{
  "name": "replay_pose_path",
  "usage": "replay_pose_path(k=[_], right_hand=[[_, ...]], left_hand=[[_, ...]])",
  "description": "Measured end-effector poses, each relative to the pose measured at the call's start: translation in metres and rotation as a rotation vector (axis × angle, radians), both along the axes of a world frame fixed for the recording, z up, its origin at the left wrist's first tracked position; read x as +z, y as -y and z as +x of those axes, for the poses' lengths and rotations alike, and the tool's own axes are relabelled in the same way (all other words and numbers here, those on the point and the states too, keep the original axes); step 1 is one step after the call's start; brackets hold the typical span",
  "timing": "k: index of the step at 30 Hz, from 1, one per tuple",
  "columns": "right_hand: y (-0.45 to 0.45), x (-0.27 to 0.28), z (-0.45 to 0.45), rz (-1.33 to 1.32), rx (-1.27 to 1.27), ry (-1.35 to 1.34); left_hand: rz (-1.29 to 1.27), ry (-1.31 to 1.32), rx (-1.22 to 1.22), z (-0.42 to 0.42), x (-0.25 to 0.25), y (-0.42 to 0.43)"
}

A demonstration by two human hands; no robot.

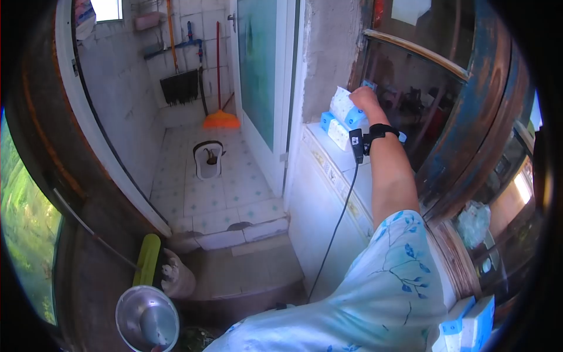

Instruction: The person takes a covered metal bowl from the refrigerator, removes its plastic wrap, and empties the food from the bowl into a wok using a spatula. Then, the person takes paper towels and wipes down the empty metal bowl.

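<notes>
My right hand point(365, 98) reaches forward to the ledge, its fingers closed on the top end of a white and blue tissue pack point(345, 107). That pack is tilted and sits against another tissue pack point(335, 130) lying on the white tiled ledge point(365, 175). A black strap with a small device point(359, 144) is around my right wrist, and its cable hangs down. At the bottom edge, a small skin-coloured bit shows by the rim of a metal basin point(130, 299); it may be a finger of my left hand, whose grip is hidden.
More tissue packs point(466, 325) are at the lower right beside my sleeve. A window point(416, 82) borders the ledge. Ahead, a raised step point(234, 236) leads to a tiled room with a squat toilet point(208, 161), an orange broom point(221, 120) and a glass door point(258, 70).
</notes>
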State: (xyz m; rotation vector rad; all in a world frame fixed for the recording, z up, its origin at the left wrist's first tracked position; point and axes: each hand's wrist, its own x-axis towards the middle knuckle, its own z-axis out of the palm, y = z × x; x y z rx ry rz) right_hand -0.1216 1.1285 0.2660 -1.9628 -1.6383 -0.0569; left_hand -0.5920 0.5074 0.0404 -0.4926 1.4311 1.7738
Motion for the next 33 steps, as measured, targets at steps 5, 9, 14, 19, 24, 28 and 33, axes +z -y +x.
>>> replay_pose_path(k=[5,9,14,19,24,28,33], right_hand=[[0.003,0.020,0.004,0.338,-0.010,-0.307],[-0.020,0.031,0.017,0.681,0.024,-0.279],[0.038,0.080,-0.006,0.989,0.013,-0.179],[0.079,0.090,-0.020,0.914,0.493,-0.714],[0.102,0.081,-0.009,0.241,0.555,-0.694],[0.049,0.054,0.017,0.093,0.316,-0.511],[0.024,0.023,0.024,0.023,0.295,-0.433]], left_hand=[[0.046,0.045,0.000,-0.006,-0.007,-0.014],[-0.025,-0.059,0.020,0.015,0.033,-0.047],[-0.045,-0.048,0.004,0.004,0.018,-0.037],[0.060,-0.069,0.015,-0.035,-0.053,-0.014],[0.076,-0.048,0.015,-0.036,-0.049,-0.022],[0.101,-0.005,0.013,-0.036,-0.059,-0.019],[0.101,0.005,-0.008,-0.030,-0.061,-0.016]])
